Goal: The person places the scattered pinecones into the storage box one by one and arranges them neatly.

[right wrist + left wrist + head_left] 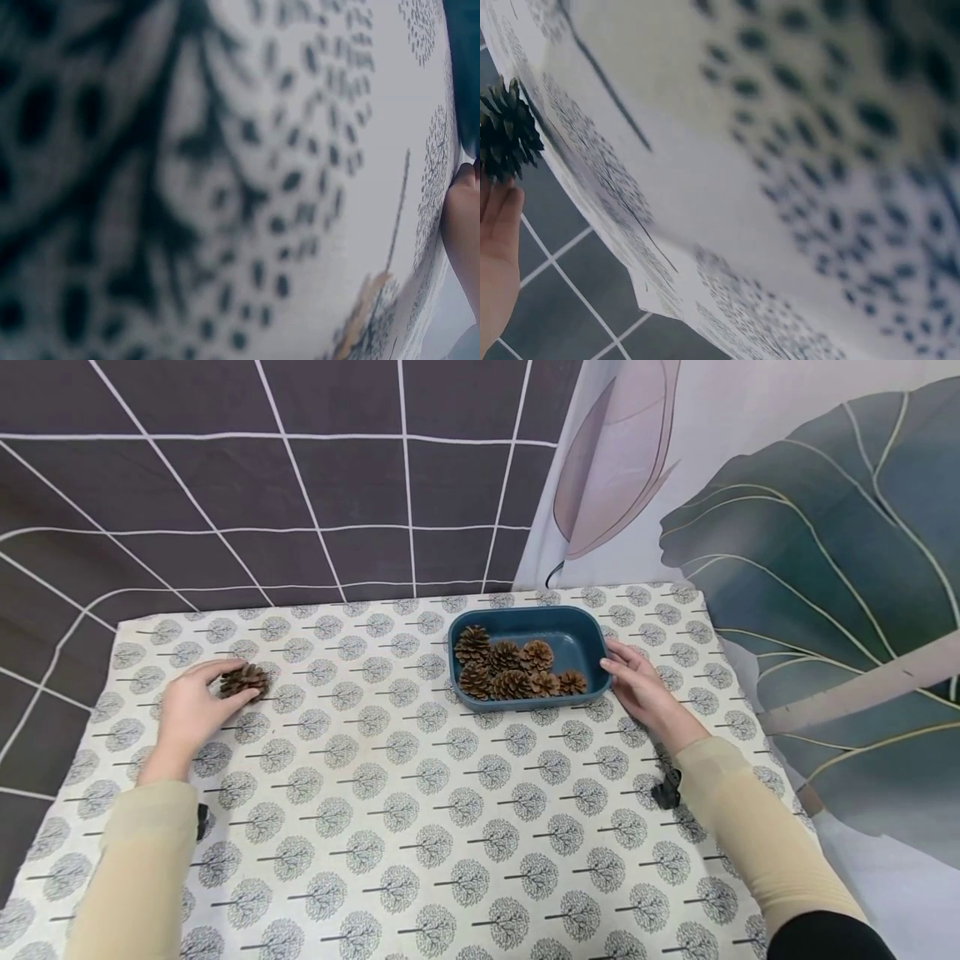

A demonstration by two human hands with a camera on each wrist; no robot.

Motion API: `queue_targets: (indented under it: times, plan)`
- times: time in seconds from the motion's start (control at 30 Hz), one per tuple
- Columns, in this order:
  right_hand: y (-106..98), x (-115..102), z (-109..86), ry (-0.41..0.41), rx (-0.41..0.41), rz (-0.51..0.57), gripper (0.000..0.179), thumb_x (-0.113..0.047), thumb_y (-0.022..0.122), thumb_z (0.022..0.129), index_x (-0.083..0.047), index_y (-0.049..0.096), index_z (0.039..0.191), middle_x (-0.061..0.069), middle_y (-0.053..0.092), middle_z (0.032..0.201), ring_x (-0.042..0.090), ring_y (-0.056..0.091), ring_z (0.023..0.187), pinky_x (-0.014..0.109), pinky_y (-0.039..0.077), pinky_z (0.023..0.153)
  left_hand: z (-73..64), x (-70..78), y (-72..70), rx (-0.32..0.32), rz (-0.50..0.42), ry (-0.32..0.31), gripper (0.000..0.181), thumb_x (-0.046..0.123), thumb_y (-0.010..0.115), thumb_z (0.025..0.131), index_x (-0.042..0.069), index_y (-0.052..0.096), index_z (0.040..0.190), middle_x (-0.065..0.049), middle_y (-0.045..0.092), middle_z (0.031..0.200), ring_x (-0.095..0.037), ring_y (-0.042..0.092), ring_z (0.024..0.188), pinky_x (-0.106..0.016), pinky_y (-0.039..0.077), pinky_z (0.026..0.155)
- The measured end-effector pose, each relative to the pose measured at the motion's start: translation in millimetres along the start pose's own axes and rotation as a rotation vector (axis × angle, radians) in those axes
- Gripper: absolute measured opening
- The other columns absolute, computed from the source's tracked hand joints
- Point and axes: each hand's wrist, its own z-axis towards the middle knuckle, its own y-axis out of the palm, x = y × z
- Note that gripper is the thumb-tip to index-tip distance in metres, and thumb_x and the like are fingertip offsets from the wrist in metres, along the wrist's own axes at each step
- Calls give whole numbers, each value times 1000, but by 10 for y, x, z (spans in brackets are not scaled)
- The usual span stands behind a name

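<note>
At the left of the table, my left hand (197, 702) pinches a brown pine cone (244, 682) between thumb and fingers, low over the cloth. The left wrist view has the same pine cone (508, 131) at the fingertips of that hand (496, 255). Further right stands a blue rectangular container (577, 620), with several pine cones (510, 683) gathered in its left and front part. My right hand (641, 687) grips the container's right end, thumb at the rim. Only a bit of the right hand (463, 225) and the container's dark blue wall (463, 67) enter the right wrist view.
A white cloth (405, 814) printed with grey trees covers the table. Behind it hangs a dark sheet with white grid lines (337, 485). A leaf-patterned curtain (810, 568) hangs at the right. Small black devices (666, 789) sit at the wrists.
</note>
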Motion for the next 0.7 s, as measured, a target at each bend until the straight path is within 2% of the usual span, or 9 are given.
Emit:
queue_targets:
  times: [0.13, 0.23, 0.37, 0.53, 0.63, 0.7]
  plan:
    - [0, -7, 5, 14, 11, -26, 60, 2, 54, 107, 0, 30, 162, -13, 64, 132, 1, 68, 115, 11, 55, 101, 14, 71, 31, 19, 3, 1, 52, 16, 82, 92, -5, 65, 136, -34, 60, 144, -58, 53, 135, -71, 41, 115]
    - [-2, -3, 11, 10, 10, -26, 58, 3, 53, 108, 0, 32, 161, -12, 65, 132, 2, 69, 115, 12, 56, 99, 32, 129, 59, 28, -18, 4, 53, 16, 84, 91, -5, 65, 136, -34, 61, 144, -58, 54, 135, -71, 41, 116]
    - [-5, 14, 18, -18, -1, -16, 50, 4, 53, 107, -5, 42, 155, -10, 67, 132, 3, 70, 114, 13, 58, 97, 69, 217, 110, 51, -64, 29, 54, 12, 86, 88, -5, 66, 135, -34, 63, 140, -57, 56, 132, -70, 42, 115]
    - [-5, 23, 17, -41, -6, 14, 37, 7, 53, 106, -15, 60, 135, -8, 71, 129, 5, 71, 113, 14, 59, 96, 108, 392, 183, 73, -102, 83, 52, 11, 87, 86, -5, 69, 131, -33, 66, 136, -55, 59, 129, -69, 45, 113]
    - [-1, 21, 12, -40, -9, 29, 36, 7, 54, 105, -18, 63, 131, -7, 71, 129, 6, 71, 113, 14, 59, 96, 121, 500, 228, 71, -113, 95, 51, 13, 87, 86, -3, 70, 132, -31, 67, 137, -54, 59, 130, -68, 44, 114]
    - [-3, 22, 11, -39, -10, 31, 37, 7, 55, 105, -16, 63, 133, -7, 71, 130, 6, 71, 113, 15, 59, 97, 127, 565, 261, 68, -126, 106, 51, 13, 87, 86, -2, 70, 132, -30, 67, 138, -53, 59, 131, -67, 43, 116]
